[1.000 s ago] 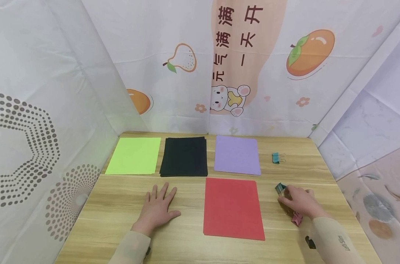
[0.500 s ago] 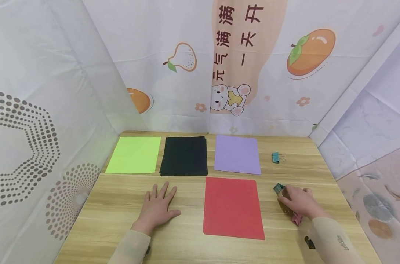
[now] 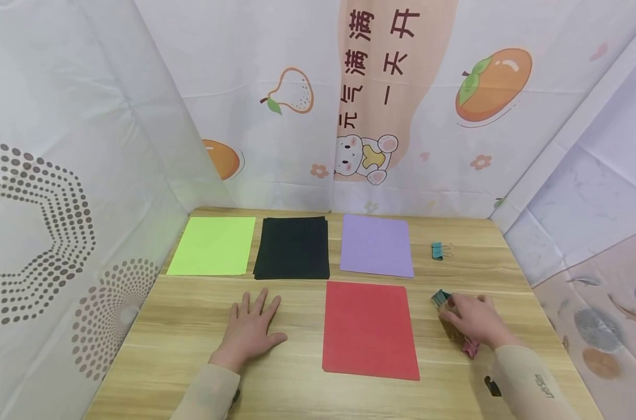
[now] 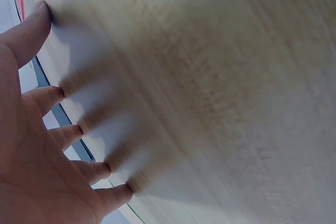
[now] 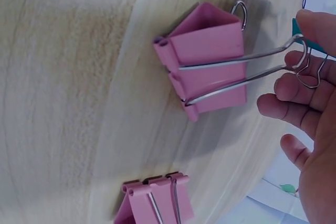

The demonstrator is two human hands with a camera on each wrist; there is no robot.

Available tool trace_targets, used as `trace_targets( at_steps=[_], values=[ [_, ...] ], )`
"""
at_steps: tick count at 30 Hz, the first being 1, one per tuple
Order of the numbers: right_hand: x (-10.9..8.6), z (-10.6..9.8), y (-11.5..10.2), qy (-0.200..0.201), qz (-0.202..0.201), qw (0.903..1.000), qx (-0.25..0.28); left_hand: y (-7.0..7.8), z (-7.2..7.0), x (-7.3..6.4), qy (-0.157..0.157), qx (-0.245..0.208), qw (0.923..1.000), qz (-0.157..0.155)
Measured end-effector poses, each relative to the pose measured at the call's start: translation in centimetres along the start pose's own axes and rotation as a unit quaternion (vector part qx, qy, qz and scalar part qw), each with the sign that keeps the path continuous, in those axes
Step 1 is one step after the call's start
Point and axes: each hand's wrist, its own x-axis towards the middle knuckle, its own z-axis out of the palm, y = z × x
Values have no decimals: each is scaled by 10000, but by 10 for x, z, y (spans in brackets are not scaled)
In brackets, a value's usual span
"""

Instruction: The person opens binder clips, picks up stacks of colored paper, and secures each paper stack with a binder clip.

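In the head view my left hand (image 3: 250, 335) rests palm down on the wooden table, fingers spread. The left wrist view shows its fingertips (image 4: 58, 92) at the tabletop. My right hand (image 3: 475, 319) pinches a teal binder clip (image 3: 440, 298) between thumb and fingers, to the right of the red paper (image 3: 370, 329). From the right wrist, only a teal corner and wire handles of that clip show by the fingers. Under the hand lies a pink binder clip (image 5: 210, 61), its wire handles pointing toward the fingers. Another pink clip (image 5: 157, 200) is partly cut off by the frame.
Along the back of the table (image 3: 166, 326) lie stacks of yellow-green paper (image 3: 213, 245), black paper (image 3: 292, 248) and purple paper (image 3: 377, 245). Another blue-teal binder clip (image 3: 437, 251) sits right of the purple stack. Printed curtains (image 3: 276, 146) enclose the table.
My right hand has shifted slightly left, and the teal clip at its fingertips has moved a little left with it. The left hand has stayed in place.
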Motion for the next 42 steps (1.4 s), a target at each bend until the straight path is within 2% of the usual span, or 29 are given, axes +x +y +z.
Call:
trace_targets(
  at_steps=[7,11,16,23,31,38,42],
  values=[
    [-1,-3,-5,181,-256,9994,-145,4,-3,1,-22,-78,10000,-42],
    [-1,-4,-7,124,-347,9993,1,6,-5,2,-14,-112,9999,-98],
    [-1,-5,-8,67,-366,9991,207,11,-5,4,158,-99,9998,-57],
    [-2,-3,-9,123,-332,9990,259,19,0,11,472,-37,9987,181],
    [2,0,-10,379,-662,9968,227,42,-3,26,681,32,9964,496],
    [2,4,-9,652,-1032,9925,93,65,-2,45,603,199,9940,886],
    [2,8,-6,912,-1337,9868,-86,77,-1,54,527,192,9929,1050]
  ],
)
